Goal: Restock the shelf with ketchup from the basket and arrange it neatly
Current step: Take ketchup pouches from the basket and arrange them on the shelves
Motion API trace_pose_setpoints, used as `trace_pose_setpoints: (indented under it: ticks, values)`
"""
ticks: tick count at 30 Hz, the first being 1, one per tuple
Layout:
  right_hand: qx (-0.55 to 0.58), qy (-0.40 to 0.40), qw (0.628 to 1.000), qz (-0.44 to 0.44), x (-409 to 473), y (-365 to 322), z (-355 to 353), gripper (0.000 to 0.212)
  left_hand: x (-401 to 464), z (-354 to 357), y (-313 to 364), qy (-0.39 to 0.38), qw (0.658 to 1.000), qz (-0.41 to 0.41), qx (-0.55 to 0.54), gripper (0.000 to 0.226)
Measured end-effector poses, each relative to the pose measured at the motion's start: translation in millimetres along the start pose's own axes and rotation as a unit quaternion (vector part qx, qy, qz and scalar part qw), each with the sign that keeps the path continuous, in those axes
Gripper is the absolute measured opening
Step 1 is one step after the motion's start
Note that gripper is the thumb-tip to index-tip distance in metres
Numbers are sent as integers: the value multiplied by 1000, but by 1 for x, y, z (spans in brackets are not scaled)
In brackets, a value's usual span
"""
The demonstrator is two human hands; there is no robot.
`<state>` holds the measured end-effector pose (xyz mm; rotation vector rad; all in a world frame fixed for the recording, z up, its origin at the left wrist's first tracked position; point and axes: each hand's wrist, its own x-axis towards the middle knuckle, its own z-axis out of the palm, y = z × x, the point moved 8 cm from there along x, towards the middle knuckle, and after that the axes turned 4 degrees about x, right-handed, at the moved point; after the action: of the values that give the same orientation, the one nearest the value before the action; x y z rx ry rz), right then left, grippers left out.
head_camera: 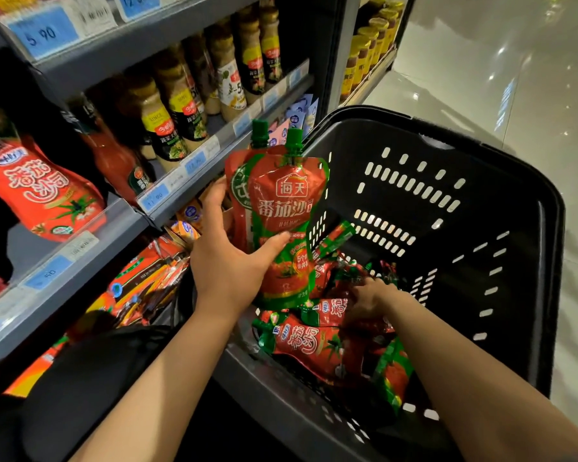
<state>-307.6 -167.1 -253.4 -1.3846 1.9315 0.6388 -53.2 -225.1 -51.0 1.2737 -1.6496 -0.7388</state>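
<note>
Supermarket aisle, stocked shelves point(167, 208) with price tags point(154, 198), sauce bottles point(167, 125), shopping basket point(501, 208)

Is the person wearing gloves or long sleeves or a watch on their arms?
No gloves. The left hand and right hand are both bare, and so are both forearms as far as the picture shows. No sleeves reach the forearms, and no watch, bracelet or ring shows on the wrists or fingers. Something black sits low by the left arm, but whether it is clothing cannot be told.
</note>
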Motion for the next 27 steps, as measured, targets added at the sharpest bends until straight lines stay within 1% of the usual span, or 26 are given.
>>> trace_pose_setpoints:
  ticks: [4,6,7,9,10,11,14,17,18,21,23,25,27]
  values:
    - [84,-61,995,10,1,4,15,110,1,0,0,5,1000,-3,-8,89]
    - [85,-77,993,17,-3,-1,12,113,1,0,0,6,1000,-5,-12,89]
    - [60,-74,995,14,-6,-3,8,106,1,0,1,6,1000,-5,-12,89]
    - [-10,-40,999,-13,-11,-10,-9,72,1,-1,2,9,1000,-3,-10,88]
    - [-24,-29,999,-29,-15,-14,-17,59,1,-1,2,9,1000,-3,-11,88]
    - [-10,-24,999,-42,-17,-17,-24,55,1,-2,2,9,1000,-4,-11,88]
    - [74,-30,995,-56,-25,-20,-34,62,1,0,1,5,1000,-3,-10,88]
    - [194,-63,976,-72,-26,-19,-28,51,-1,0,1,7,1000,-1,-7,88]
    - [207,-64,973,-74,-25,-19,-25,51,-1,-1,0,8,1000,-2,-8,89]
    - [167,-41,981,-88,-22,-27,-21,67,0,-2,2,11,1000,0,-12,89]
    - [132,-20,986,-97,-25,-34,-20,70,-1,-2,4,10,1000,1,-15,88]
    - [145,-16,983,-107,-30,-35,-23,68,-3,-5,8,17,1000,4,-17,88]
    - [198,-13,971,-135,-41,-33,-37,53,-7,-11,13,37,999,0,-27,84]
